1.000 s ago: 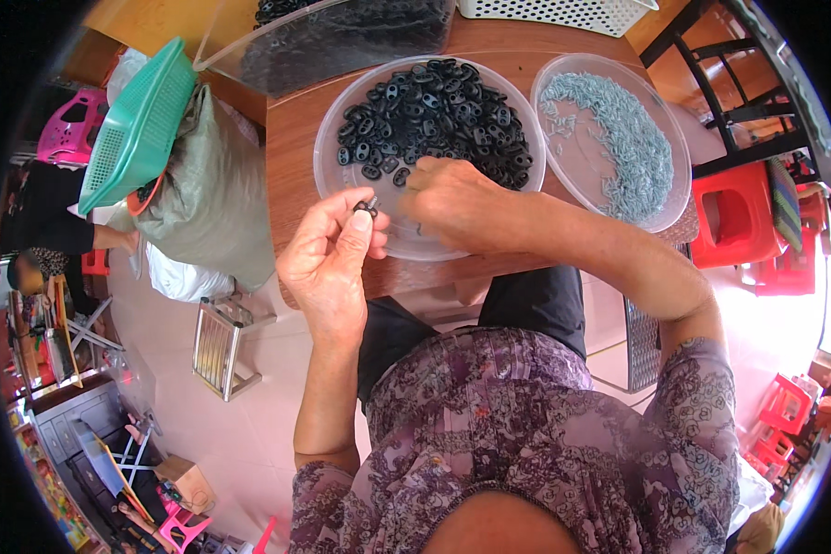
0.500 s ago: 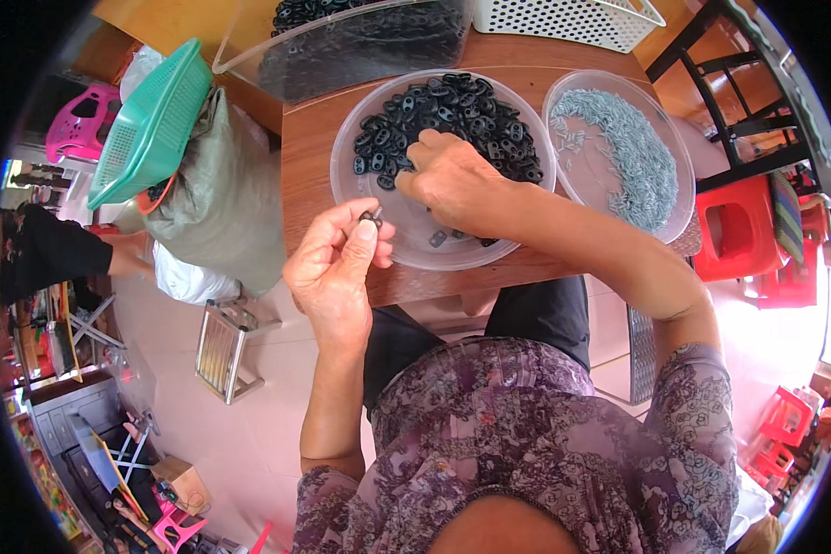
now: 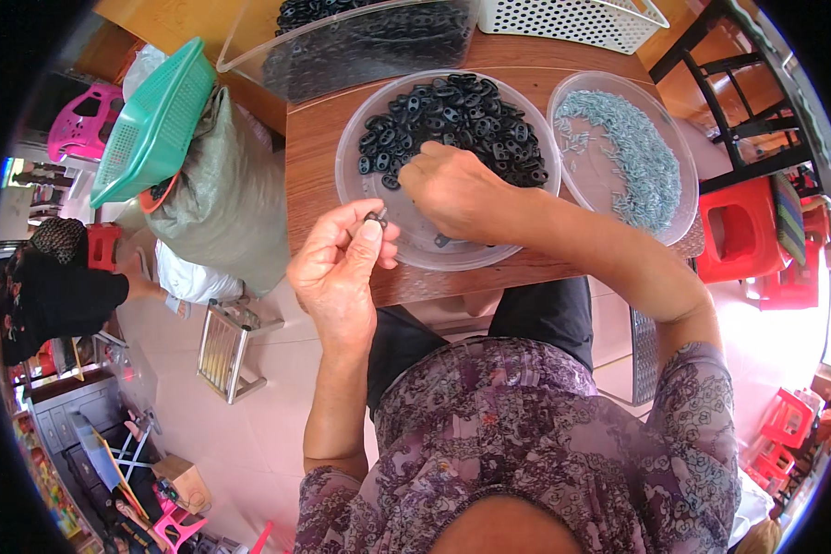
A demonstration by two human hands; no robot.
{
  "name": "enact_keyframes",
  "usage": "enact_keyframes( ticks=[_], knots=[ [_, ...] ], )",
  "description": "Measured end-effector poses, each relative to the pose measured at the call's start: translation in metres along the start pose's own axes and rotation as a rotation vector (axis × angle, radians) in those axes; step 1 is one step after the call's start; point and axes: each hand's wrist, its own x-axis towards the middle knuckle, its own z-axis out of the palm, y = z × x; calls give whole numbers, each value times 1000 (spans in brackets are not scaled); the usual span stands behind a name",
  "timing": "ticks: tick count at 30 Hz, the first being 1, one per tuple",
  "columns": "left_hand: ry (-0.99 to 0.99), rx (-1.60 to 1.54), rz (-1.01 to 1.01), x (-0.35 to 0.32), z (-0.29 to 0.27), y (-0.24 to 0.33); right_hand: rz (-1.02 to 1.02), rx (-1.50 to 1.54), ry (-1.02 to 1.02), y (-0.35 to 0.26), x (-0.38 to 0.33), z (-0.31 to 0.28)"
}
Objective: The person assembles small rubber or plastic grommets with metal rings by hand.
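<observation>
My left hand [image 3: 342, 277] pinches one small black piece [image 3: 376, 219] in its fingers over the worktop [image 3: 314, 157], my right hand [image 3: 448, 189] curls into the clear bowl [image 3: 360, 189] (still heaped with black pieces [image 3: 457, 120]), so I think lots is left.

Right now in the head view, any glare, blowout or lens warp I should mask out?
Head view: strong fisheye, black corners, table edge bowed; right rim by the red stool blown out to white; soft sheen on the clear tray; centre sharp, left hand, right hand and black rings evenly lit.
</observation>
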Motion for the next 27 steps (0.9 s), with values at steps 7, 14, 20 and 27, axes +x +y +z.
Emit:
enact_keyframes(
  ticks=[7, 14, 20, 27],
  knots=[
    [93, -40, 44, 1, 14, -2, 222, 499, 378, -28, -16, -28],
    [127, 96, 166, -2, 30, -7, 293, 598, 471, -45, -21, -37],
    [195, 114, 237, -10, 44, -12, 443, 640, 526, -56, -25, -37],
    [264, -49, 274, -12, 51, -14, 443, 564, 742, -63, -26, -25]
  ],
)
